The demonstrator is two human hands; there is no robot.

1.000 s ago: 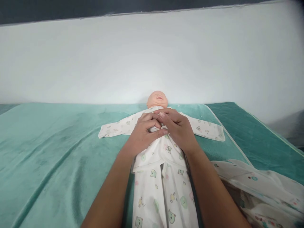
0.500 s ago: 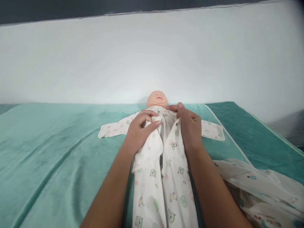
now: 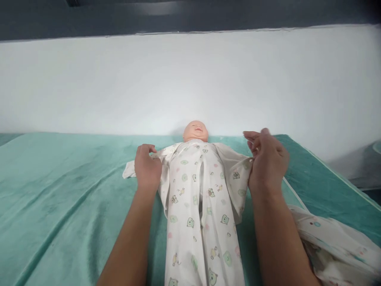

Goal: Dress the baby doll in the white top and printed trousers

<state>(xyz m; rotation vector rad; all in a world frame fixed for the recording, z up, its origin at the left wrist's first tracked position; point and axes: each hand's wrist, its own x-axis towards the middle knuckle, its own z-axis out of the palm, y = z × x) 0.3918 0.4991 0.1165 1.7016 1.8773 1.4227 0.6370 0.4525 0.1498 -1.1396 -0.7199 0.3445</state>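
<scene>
A baby doll lies face up with its head toward the wall, dressed in a white baby shirt printed with small animals. White printed baby pants reach up over its chest and run down toward me. The shirt's front flaps are spread out to both sides. Closed fingers of my left hand hold the left flap beside the doll's arm. On the other side, my right hand pinches the corner of the right flap and stretches it outward, its other fingers loosely raised. The right sleeve is hidden behind that hand.
Teal plush cloth covers the surface, with wrinkles at the left. A crumpled white printed cloth lies at the lower right, near my right forearm. A white wall rises directly behind the doll's head.
My hands have moved apart from the doll's chest, drawing the shirt flaps out sideways and uncovering the top of the pants. The view has tilted up slightly.
</scene>
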